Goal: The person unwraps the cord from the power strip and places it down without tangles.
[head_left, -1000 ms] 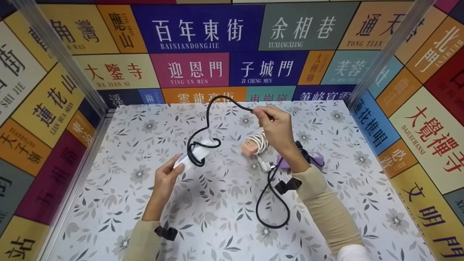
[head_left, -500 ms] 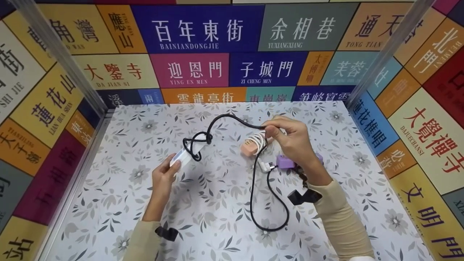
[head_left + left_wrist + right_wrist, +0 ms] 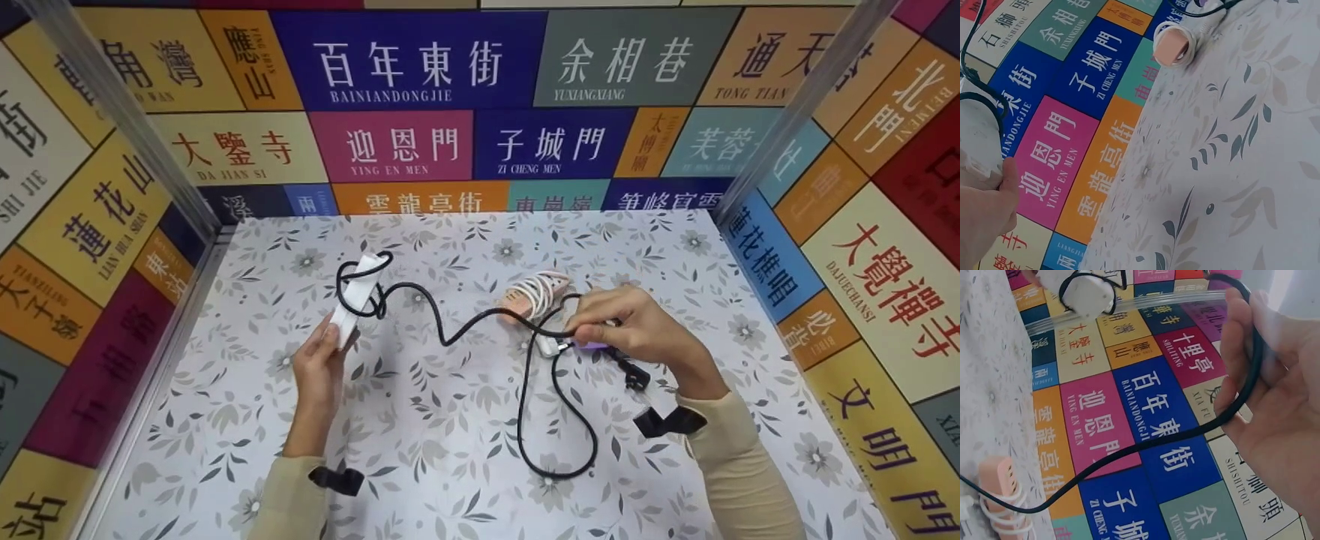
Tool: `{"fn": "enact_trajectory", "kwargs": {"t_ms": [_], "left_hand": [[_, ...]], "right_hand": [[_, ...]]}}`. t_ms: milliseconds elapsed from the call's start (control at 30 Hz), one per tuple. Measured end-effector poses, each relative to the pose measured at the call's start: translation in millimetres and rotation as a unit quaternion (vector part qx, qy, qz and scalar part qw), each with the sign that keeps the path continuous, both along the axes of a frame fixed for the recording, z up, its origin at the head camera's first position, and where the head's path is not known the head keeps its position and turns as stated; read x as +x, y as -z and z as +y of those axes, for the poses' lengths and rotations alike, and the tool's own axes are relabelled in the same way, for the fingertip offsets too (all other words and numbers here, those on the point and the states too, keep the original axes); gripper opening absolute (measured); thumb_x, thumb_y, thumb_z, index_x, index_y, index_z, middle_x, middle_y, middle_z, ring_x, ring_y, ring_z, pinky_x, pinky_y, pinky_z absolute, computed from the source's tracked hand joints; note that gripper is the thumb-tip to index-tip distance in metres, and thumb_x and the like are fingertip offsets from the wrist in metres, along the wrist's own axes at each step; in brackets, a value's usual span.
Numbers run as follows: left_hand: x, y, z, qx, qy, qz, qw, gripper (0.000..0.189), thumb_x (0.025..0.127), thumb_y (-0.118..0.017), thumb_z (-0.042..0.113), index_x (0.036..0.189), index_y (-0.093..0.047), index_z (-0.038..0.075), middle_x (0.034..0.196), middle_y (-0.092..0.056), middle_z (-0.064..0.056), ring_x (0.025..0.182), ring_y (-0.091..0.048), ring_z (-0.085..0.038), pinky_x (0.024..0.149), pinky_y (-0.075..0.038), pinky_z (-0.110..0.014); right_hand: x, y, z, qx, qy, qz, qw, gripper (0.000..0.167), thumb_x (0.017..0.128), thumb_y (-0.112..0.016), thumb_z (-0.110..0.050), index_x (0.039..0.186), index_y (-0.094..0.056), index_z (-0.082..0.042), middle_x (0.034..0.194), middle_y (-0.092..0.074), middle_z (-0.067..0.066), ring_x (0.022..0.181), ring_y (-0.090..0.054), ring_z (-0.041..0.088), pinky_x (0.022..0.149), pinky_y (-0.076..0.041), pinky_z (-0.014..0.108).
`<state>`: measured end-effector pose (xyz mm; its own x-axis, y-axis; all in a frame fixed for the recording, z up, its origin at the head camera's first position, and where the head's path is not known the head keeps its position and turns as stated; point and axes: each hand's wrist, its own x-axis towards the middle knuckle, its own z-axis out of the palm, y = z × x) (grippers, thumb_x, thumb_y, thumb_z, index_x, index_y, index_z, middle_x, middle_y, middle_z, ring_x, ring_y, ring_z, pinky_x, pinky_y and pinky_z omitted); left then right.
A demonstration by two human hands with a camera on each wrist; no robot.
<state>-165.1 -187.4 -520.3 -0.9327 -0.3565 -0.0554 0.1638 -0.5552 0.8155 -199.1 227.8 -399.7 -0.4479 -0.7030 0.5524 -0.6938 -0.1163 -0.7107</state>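
Note:
In the head view, my left hand grips the lower end of a white power strip, tilted up off the table. Its socket holes cannot be made out. Loose turns of black power cord circle the strip's upper part. My right hand pinches that cord between thumb and fingers; the right wrist view shows the cord curving across the palm. Between the hands the cord sags, and a long loop lies on the table below. Behind the right hand, a purple power strip is mostly hidden.
A peach power strip wound with white cord lies mid-table. Near it are a white plug and, to the right, a black plug. Printed sign panels wall the flower-patterned table on three sides.
My right hand has moved down and to the right, drawing out the cord. My left hand has shifted left and turned the white power strip more upright. Its cord turns have loosened.

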Motion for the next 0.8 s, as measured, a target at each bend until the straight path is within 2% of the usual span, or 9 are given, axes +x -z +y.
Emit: {"fn": "enact_trajectory", "kwargs": {"t_ms": [100,200,333,433,500,633,700,800], "left_hand": [[-0.7,-0.4,-2.2,0.022,-0.008,0.012,0.9996,0.058,0.099,-0.058,0.007,0.141,-0.032,-0.024,0.114,-0.070,-0.004,0.103,-0.069,-0.011,0.096,-0.057,-0.027],[-0.9,-2.6,-5.0,0.037,-0.017,0.022,0.9989,0.057,0.098,-0.060,0.005,0.139,-0.034,-0.025,0.112,-0.071,-0.004,0.100,-0.070,-0.013,0.092,-0.058,-0.027],[-1.0,-4.0,-9.6,0.054,-0.023,0.047,0.9972,0.045,0.096,-0.063,0.006,0.132,-0.050,-0.019,0.112,-0.073,-0.005,0.101,-0.071,-0.017,0.093,-0.058,-0.028],[-2.1,-3.4,-11.4,0.064,-0.017,0.070,0.9953,0.033,0.096,-0.064,0.007,0.123,-0.063,-0.011,0.113,-0.073,-0.007,0.104,-0.070,-0.018,0.096,-0.057,-0.031],[-2.8,-2.5,-12.1,0.070,-0.014,0.078,0.9943,0.024,0.096,-0.064,0.007,0.116,-0.069,-0.006,0.113,-0.073,-0.008,0.105,-0.070,-0.018,0.096,-0.057,-0.032],[-2.4,-1.6,-13.0,0.089,-0.020,0.077,0.9929,0.015,0.097,-0.062,0.005,0.105,-0.074,0.001,0.112,-0.073,-0.009,0.101,-0.069,-0.020,0.096,-0.058,-0.035],[-1.5,-0.7,-13.4,0.091,-0.016,0.078,0.9927,0.015,0.097,-0.061,0.006,0.104,-0.074,0.002,0.112,-0.072,-0.010,0.101,-0.068,-0.020,0.097,-0.058,-0.036],[-0.2,0.9,-13.4,0.083,-0.008,0.090,0.9925,0.016,0.097,-0.062,0.009,0.104,-0.074,0.001,0.111,-0.070,-0.010,0.101,-0.067,-0.019,0.097,-0.058,-0.037]], "right_hand": [[4.9,7.2,8.7,0.046,-0.009,-0.010,0.9989,0.026,0.081,-0.067,0.018,0.099,-0.078,0.002,0.079,-0.071,0.012,0.071,-0.056,0.016,0.066,-0.048,0.026],[12.7,13.0,16.5,0.112,0.020,-0.016,0.9934,0.021,0.083,-0.071,0.009,0.097,-0.080,-0.004,0.075,-0.071,0.007,0.070,-0.054,0.015,0.068,-0.044,0.027],[22.4,18.8,24.0,0.175,0.043,-0.032,0.9830,0.014,0.086,-0.073,0.000,0.097,-0.080,-0.004,0.070,-0.068,0.004,0.068,-0.053,0.011,0.066,-0.046,0.025],[26.9,22.9,31.0,0.205,0.047,-0.059,0.9758,0.012,0.089,-0.073,-0.005,0.098,-0.080,-0.004,0.065,-0.061,0.004,0.065,-0.047,0.004,0.060,-0.045,0.023],[27.5,26.4,35.7,0.224,0.054,-0.080,0.9697,0.013,0.091,-0.071,-0.009,0.100,-0.080,-0.005,0.065,-0.061,0.004,0.064,-0.046,0.001,0.057,-0.045,0.021],[25.7,37.3,43.0,0.259,0.091,-0.114,0.9548,0.016,0.093,-0.071,-0.017,0.102,-0.080,-0.008,0.080,-0.073,0.007,0.069,-0.056,-0.001,0.059,-0.051,0.021],[24.9,43.4,46.1,0.273,0.118,-0.127,0.9464,0.016,0.093,-0.071,-0.020,0.101,-0.081,-0.010,0.085,-0.076,0.007,0.070,-0.059,0.001,0.058,-0.053,0.022],[24.6,51.5,50.5,0.292,0.154,-0.144,0.9330,0.019,0.092,-0.072,-0.024,0.100,-0.081,-0.010,0.081,-0.074,0.004,0.066,-0.057,0.001,0.054,-0.051,0.022]]}}
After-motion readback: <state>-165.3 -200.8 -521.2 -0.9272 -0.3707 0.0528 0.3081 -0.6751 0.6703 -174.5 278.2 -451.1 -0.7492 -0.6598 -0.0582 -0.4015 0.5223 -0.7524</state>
